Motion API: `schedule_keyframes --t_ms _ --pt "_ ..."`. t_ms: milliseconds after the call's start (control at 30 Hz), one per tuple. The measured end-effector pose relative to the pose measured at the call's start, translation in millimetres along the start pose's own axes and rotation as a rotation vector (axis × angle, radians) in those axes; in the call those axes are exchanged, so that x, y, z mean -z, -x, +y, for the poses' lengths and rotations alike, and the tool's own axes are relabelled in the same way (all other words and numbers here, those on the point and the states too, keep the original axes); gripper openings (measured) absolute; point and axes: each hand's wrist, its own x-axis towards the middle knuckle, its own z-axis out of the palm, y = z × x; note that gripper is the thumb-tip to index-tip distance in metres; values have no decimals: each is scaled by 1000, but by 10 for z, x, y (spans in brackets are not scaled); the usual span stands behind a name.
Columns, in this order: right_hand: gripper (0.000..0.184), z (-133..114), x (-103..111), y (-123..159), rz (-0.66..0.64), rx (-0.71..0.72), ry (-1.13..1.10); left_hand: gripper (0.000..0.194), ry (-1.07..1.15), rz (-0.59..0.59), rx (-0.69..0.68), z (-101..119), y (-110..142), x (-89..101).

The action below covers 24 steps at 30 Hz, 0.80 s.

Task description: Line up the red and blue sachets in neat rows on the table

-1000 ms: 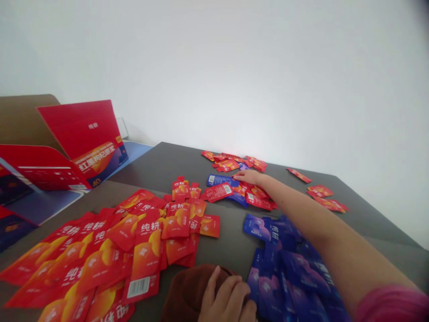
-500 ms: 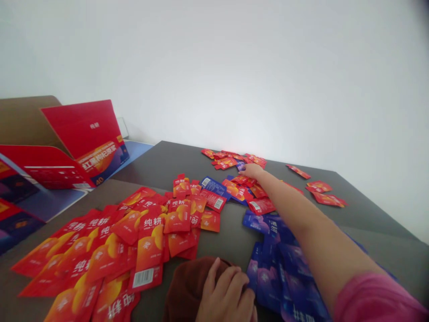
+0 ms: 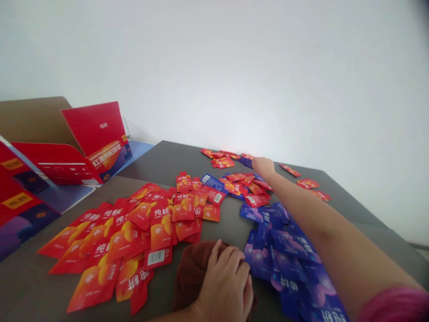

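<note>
My right hand (image 3: 263, 167) is stretched to the far side of the dark table, closed on the edge of a blue pouch (image 3: 246, 162) beside several red pouches (image 3: 224, 162). The fingertips are partly hidden. Under that forearm spreads a heap of blue pouches (image 3: 291, 264). My left hand (image 3: 228, 279) lies over a bunched brown cloth (image 3: 190, 273) at the near edge, fingers side by side and loosely bent. A large heap of red pouches (image 3: 115, 237) is left of it. A mixed pile of red and blue pouches (image 3: 246, 187) sits mid-table.
An open red carton (image 3: 97, 138) stands at the left, with another red and blue carton (image 3: 20, 192) nearer. Several loose red pouches (image 3: 307, 183) lie at the right on the dark tabletop (image 3: 147, 160). A white wall (image 3: 234, 76) rises behind.
My right hand has moved right, and more of the blue pouch shows at its fingers. My left hand stays on the brown cloth. The whole view has shifted slightly.
</note>
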Motion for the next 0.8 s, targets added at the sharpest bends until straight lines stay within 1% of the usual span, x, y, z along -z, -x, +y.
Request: schedule_keyframes --t_ms 67,133,200,267,367,433,500,567,633,700,767,800 --pt "31 55 172 145 35 -40 -123 8 -10 -28 21 19 -15 28" --pt "28 63 301 361 43 -50 -278 9 -26 -45 41 34 -37 53" --pt "30 28 368 653 31 -39 -456 9 -35 -51 49 46 -58 74" --pt "36 -39 381 1006 7 -21 -645 11 -22 -52 55 54 -72 96" --pt "34 -167 354 1593 -33 2 -912 18 48 -27 83 53 -92 136" --pt "35 -262 333 1985 -49 10 -1067 24 135 23 132 47 -123 172" --pt "38 -359 309 2353 -52 9 -1201 28 295 84 203 47 -174 223" --pt "41 -446 274 2677 -54 3 -1302 29 511 120 278 59 -229 302" --pt "41 -509 219 2940 -72 5 -1384 30 699 117 337 80 -251 415" --pt "39 -549 142 3140 -61 20 -1452 30 802 96 382 94 -216 552" --pt "39 -590 40 3295 31 20 -1441 30 844 87 424 87 -125 692" --pt "39 -622 -21 3365 87 30 -1380 30 850 92 448 77 -69 759"
